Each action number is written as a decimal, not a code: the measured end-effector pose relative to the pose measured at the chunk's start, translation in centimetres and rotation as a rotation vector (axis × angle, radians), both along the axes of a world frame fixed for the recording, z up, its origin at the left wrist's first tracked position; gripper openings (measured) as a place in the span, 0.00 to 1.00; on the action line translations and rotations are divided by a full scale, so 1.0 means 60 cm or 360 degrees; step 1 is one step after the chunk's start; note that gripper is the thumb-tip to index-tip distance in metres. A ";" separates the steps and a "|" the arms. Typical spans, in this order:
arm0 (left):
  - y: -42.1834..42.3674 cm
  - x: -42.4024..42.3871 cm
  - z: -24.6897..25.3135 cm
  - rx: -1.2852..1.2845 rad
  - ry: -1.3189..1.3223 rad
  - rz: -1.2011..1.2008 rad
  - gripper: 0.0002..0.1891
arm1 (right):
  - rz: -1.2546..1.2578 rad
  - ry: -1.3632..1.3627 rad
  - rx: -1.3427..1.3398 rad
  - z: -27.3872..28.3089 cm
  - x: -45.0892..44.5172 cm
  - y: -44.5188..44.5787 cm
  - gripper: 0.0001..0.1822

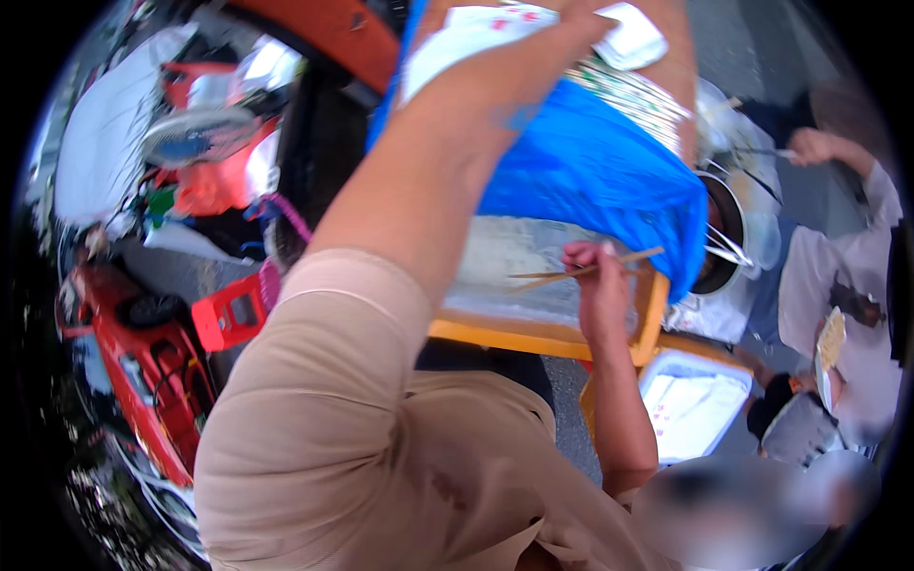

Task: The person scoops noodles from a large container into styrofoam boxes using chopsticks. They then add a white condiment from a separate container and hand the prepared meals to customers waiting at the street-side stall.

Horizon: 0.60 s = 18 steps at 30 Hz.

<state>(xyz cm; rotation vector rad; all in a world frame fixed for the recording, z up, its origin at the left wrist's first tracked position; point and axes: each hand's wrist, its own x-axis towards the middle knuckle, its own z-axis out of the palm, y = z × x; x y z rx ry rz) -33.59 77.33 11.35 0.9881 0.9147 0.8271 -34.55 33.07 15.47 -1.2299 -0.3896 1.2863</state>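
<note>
My left hand (589,23) is stretched far forward, blurred at the top edge, its fingers at the corner of a white paper piece (634,39); whether it grips the paper is unclear. My right hand (598,268) is closed around thin wooden sticks (553,277), above a translucent, pale-bottomed container (521,250) with an orange rim. Between the hands lies a blue plastic sheet (593,160). A row of white-and-green wrapped sticks (635,100) and white paper with red print (464,43) lie beyond it.
A dark pot (727,235) stands to the right, with a white tub (696,414) of papers below it. Another person's hand (814,146) holds a utensil near the pot; other people stand at right. A fan (200,135), red stool (232,310) and red vehicle (136,378) are left.
</note>
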 end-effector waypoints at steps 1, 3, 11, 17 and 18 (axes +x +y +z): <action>-0.048 0.042 0.059 0.0342 0.0906 -0.0259 0.27 | -0.0003 -0.0062 -0.0021 0.002 -0.010 -0.004 0.22; -0.006 -0.008 0.018 0.1239 0.1428 -0.0081 0.29 | 0.0145 0.0019 -0.0053 0.010 -0.046 0.001 0.22; -0.423 -0.717 0.338 0.0627 -0.0332 -0.1290 0.18 | 0.0363 0.0017 0.0168 0.151 -0.280 0.104 0.22; -0.577 -1.397 0.097 -0.0420 0.0304 -0.0346 0.16 | 0.1140 0.0263 0.0279 0.262 -0.691 0.181 0.20; -0.582 -1.501 0.010 -0.0517 0.0527 -0.0179 0.16 | 0.1264 0.0324 0.0246 0.258 -0.779 0.196 0.20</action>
